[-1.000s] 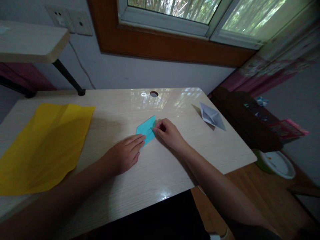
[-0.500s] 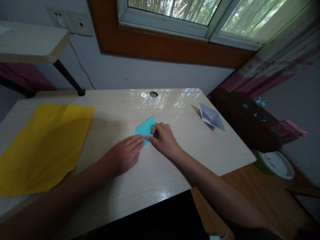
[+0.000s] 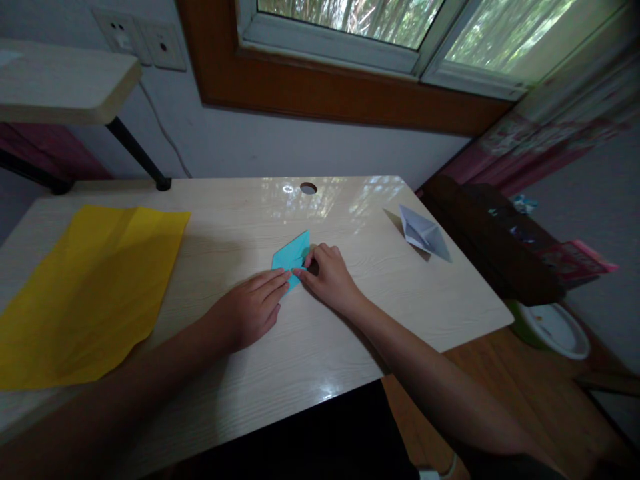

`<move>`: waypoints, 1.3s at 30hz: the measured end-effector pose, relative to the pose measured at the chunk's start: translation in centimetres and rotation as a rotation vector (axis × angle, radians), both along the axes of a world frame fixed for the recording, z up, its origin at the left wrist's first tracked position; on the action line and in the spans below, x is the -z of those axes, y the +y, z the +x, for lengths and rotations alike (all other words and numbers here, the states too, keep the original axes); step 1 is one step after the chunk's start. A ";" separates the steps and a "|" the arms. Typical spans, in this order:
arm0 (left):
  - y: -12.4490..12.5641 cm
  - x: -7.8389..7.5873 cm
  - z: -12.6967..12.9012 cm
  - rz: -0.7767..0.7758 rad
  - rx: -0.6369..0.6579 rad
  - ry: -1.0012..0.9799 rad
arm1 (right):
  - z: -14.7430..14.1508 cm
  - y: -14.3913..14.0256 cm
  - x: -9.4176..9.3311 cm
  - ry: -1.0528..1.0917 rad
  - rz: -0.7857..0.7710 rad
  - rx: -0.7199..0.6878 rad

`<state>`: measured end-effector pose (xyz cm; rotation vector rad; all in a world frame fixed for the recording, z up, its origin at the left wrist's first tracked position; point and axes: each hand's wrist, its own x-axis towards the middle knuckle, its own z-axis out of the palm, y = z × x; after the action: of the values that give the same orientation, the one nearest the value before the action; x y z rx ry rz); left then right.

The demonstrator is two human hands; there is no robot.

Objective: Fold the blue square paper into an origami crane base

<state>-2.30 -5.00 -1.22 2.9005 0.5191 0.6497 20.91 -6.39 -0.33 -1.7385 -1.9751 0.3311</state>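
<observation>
A small piece of turquoise paper [image 3: 289,255], folded to a pointed shape, lies flat on the table in the middle of the head view. My left hand [image 3: 255,307] rests over its lower left part, fingers stretched out and pressing it down; the thumb is hidden. From the right, my right hand [image 3: 327,277] grips the paper's edge, thumb and forefinger curled toward each other. The two hands' fingertips nearly meet over the paper, and they cover part of its lower folds.
A large yellow sheet [image 3: 95,293] lies at the table's left. Near the right edge stands a folded white paper boat [image 3: 424,233]. The pale table [image 3: 340,347] has a round hole [image 3: 309,189] at the back. A raised shelf [image 3: 65,83] stands at the upper left.
My right thumb has shifted very slightly on the turquoise paper. Otherwise both hands and the paper stay in place.
</observation>
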 end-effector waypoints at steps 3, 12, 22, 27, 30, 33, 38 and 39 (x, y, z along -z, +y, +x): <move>0.0 -0.1 0.0 0.016 0.000 0.014 | 0.0 0.0 0.1 -0.002 -0.001 0.003; 0.0 -0.1 0.0 0.039 -0.008 0.002 | 0.1 0.4 0.4 0.025 0.025 0.000; 0.0 -0.1 -0.1 0.018 -0.006 0.002 | 0.6 1.4 0.4 0.079 0.068 -0.005; 0.0 0.0 -0.1 0.025 0.004 0.015 | 1.6 2.5 0.9 0.100 0.050 0.032; 0.1 0.0 -0.1 0.026 0.005 0.007 | 2.0 3.0 1.0 0.116 0.054 0.054; 0.0 0.2 -0.1 0.028 0.005 0.011 | 2.3 3.3 0.9 0.121 0.056 0.072; -0.2 0.6 -0.3 0.003 -0.015 0.040 | 2.4 3.5 1.2 0.142 0.089 0.140; -0.2 0.7 -0.3 -0.006 -0.021 0.049 | 2.4 3.5 1.3 0.164 0.110 0.158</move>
<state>-2.61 -5.18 -1.89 2.9152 0.5565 0.5799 23.29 -2.88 -1.62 -1.7268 -1.6973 0.2948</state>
